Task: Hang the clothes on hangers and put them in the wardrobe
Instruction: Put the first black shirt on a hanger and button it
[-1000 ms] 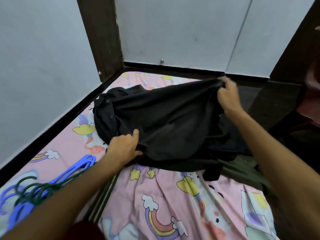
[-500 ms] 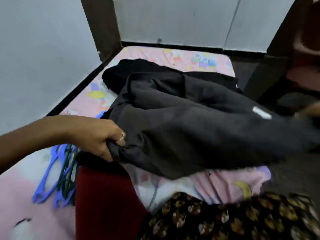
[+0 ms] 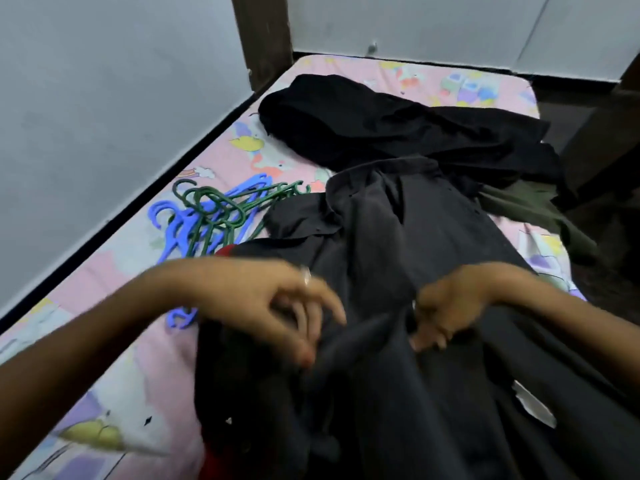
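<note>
Shirt: dark grey shirt (image 3: pixel 398 237) spread on bed (image 3: pixel 104 306), collar end far, near end by both hands.
L hand (image 3: pixel 277 313): blurred, fingers spread loose above fabric, thumb + fingertip pinching a fold.
R hand (image 3: pixel 446 313): fingers curled, gripping fabric.
Hangers: blue + green hangers (image 3: pixel 214 216) piled left of shirt.
Behind: black garment (image 3: pixel 381 126).

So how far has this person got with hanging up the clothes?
Barely started. Nothing visible is on a hanger yet: the blue and green hangers lie bare in a pile on the bed. In hand: the dark grey shirt, gripped by the right hand, the left hand at its fabric. Left: the black garment, the olive one.
</note>
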The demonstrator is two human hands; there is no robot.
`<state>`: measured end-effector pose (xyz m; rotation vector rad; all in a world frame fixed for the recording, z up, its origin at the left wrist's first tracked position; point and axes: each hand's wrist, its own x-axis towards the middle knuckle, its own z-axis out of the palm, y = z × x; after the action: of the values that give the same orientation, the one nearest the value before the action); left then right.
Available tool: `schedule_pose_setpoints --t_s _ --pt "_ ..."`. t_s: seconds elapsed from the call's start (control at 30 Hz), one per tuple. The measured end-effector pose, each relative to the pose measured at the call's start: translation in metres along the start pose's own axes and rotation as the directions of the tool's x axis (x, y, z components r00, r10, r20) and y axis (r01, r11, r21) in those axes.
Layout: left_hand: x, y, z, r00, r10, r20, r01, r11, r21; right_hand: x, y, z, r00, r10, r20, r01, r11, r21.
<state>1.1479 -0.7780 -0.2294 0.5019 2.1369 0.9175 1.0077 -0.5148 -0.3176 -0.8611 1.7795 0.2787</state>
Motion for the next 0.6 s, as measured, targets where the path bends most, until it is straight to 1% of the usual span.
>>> schedule_pose_setpoints --t_s 0.03,0.07,0.1,0.13,0.17,0.2,0.23,0.27,0.3,0.33,0.37,0.43,0.5,0.57,0.6 --pt "-0.011 -0.016 -0.012 0.974 -0.019 -0.226 -0.007 0.993 -0.116 0.01 -0.023 -0.03 0.993 0.041 -0.114 -0.031 0.996 0.085" --pt "-0.022 -0.04 -0.026 0.889 -0.094 -0.448 0.026 0.987 -0.156 0.019 -0.027 -0.046 0.979 0.039 -0.201 -0.032 0.999 0.039" --pt "-0.024 -0.067 -0.036 0.762 -0.188 -0.62 0.111 0.981 -0.161 0.027 -0.035 -0.059 0.945 0.091 -0.314 -0.08 0.996 0.048" --pt "-0.028 -0.095 -0.044 0.619 -0.281 -0.733 0.243 0.957 -0.162 0.04 -0.039 -0.067 0.902 0.106 -0.418 -0.104 0.994 0.027" --pt "-0.027 -0.124 -0.049 0.477 -0.363 -0.8 0.375 0.908 -0.188 0.052 -0.04 -0.067 0.868 0.115 -0.484 -0.123 0.992 0.015" --pt "-0.027 -0.151 -0.053 0.349 -0.444 -0.825 0.474 0.843 -0.253 0.06 -0.044 -0.067 0.851 0.102 -0.515 -0.126 0.992 -0.011" --pt "-0.027 -0.175 -0.055 0.238 -0.519 -0.821 0.541 0.773 -0.332 0.064 -0.057 -0.069 0.852 0.084 -0.516 -0.089 0.996 0.016" --pt "-0.026 -0.192 -0.056 0.163 -0.581 -0.797 0.571 0.714 -0.405 0.072 -0.065 -0.069 0.856 0.065 -0.513 -0.059 0.998 0.027" --pt "-0.022 -0.205 -0.055 0.122 -0.615 -0.779 0.584 0.679 -0.445 0.079 -0.07 -0.067 0.873 0.066 -0.483 -0.058 0.998 0.031" --pt "-0.016 -0.217 -0.052 0.118 -0.631 -0.767 0.605 0.658 -0.448 0.087 -0.073 -0.064 0.895 0.068 -0.441 -0.059 0.998 0.033" --pt "-0.008 -0.227 -0.049 0.133 -0.633 -0.763 0.619 0.654 -0.435 0.09 -0.077 -0.059 0.914 0.065 -0.399 -0.066 0.998 0.011" --pt "0.006 -0.237 -0.046 0.162 -0.614 -0.772 0.606 0.68 -0.413 0.094 -0.077 -0.05 0.922 0.061 -0.382 -0.064 0.998 0.005" --pt "0.016 -0.238 -0.045 0.137 -0.584 -0.8 0.57 0.707 -0.419 0.097 -0.07 -0.042 0.923 0.068 -0.379 -0.048 0.997 0.062" --pt "0.021 -0.235 -0.047 0.14 -0.522 -0.842 0.613 0.713 -0.34 0.096 -0.061 -0.036 0.92 0.072 -0.385 -0.035 0.994 0.102" --pt "0.023 -0.234 -0.051 0.163 -0.475 -0.865 0.637 0.72 -0.276 0.096 -0.055 -0.034 0.92 0.077 -0.385 -0.033 0.992 0.119"
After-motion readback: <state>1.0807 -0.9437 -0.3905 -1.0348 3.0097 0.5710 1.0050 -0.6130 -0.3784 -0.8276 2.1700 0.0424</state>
